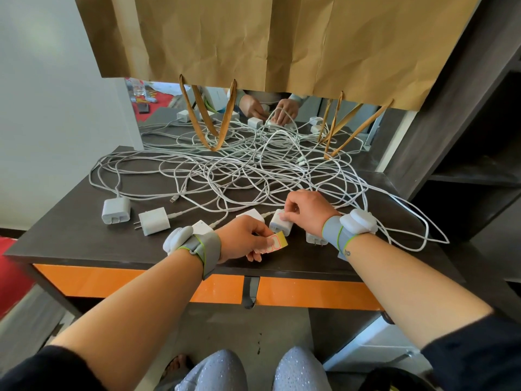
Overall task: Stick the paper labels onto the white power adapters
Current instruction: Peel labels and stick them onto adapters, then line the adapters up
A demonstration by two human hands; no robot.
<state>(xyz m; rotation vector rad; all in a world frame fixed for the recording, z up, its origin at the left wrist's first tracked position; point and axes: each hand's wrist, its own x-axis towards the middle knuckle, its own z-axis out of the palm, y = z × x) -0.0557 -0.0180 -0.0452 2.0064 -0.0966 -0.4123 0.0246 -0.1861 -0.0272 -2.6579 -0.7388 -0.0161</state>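
Right hand [303,211]: fingers curling onto a white adapter [280,224], pressing at its top face; label there not clearly visible.
Left hand [244,238]: pinching the label sheet [272,244], just beside that adapter.
Other adapters: two lying apart at left [116,210] [154,220], more sitting btwn the wrists.
Cables [239,176]: tangling w/ each other across the dark table [84,235].
Risk: adapter likely sliding under thumb pressure, leaving label crooked; cable tug possibly dragging neighbours.
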